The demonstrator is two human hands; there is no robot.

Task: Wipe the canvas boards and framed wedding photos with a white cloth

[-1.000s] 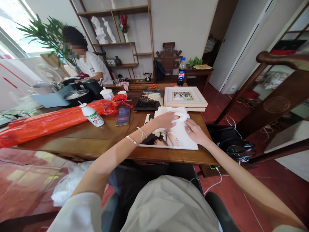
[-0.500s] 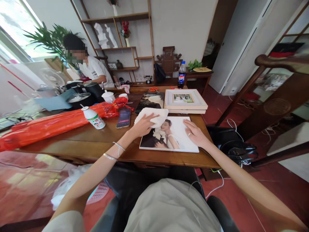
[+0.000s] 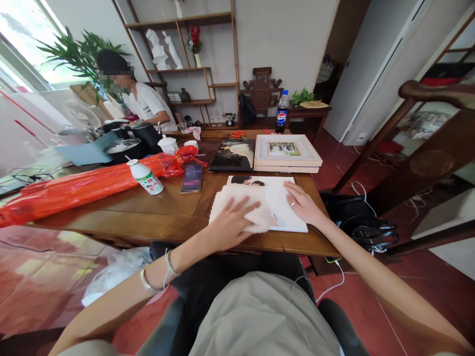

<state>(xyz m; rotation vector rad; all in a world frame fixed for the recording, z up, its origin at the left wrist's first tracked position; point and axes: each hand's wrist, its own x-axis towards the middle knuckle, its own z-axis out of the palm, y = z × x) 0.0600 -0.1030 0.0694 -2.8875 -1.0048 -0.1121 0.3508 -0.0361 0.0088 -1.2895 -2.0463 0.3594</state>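
My left hand (image 3: 233, 220) holds a white cloth (image 3: 256, 207) against a photo panel (image 3: 284, 198), its fingers spread over the top of the cloth and its thumb hidden. The cloth covers the left and middle of the panel, a wedding picture of a couple with a white background on its right. My right hand (image 3: 302, 203) lies open on the panel's right edge, fingers stretched out, a ring on one of them. The panel rests flat near the front edge of the wooden table (image 3: 178, 212).
Behind the panel lie a dark photo panel (image 3: 233, 154), pale stacked frames (image 3: 288, 152) and orange-handled scissors (image 3: 238, 134). A cola bottle (image 3: 282, 114) stands beyond. Leftward are a phone (image 3: 192, 178), a white bottle (image 3: 146, 177) and a long red-wrapped bundle (image 3: 81, 185). Another person (image 3: 150, 104) sits at the far left.
My left hand has moved the cloth toward me, from the panel's upper left corner down over the pictured couple. My right hand stays on the right edge.
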